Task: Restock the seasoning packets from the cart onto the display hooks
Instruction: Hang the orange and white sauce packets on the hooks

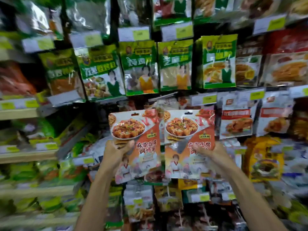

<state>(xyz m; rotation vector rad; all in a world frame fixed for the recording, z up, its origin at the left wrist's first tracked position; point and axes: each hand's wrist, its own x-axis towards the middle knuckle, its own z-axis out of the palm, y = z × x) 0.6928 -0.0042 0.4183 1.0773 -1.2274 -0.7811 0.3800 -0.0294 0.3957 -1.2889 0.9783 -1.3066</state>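
I hold two orange-and-white mapo tofu seasoning packets upright, side by side, in front of the display wall. My left hand (116,150) grips the left packet (138,142) at its left edge, thumb on the front. My right hand (211,151) grips the right packet (185,144) at its right edge. Each packet has a hang hole at the top. A bare metal display hook (164,97) juts out just above and between the packets' tops. The cart is out of view.
Green seasoning packets (140,67) hang in a row above, with price tags (134,34) over them. White and red packets (236,122) hang to the right. Shelves of green bags (33,139) stand on the left. More packets (138,202) hang below my hands.
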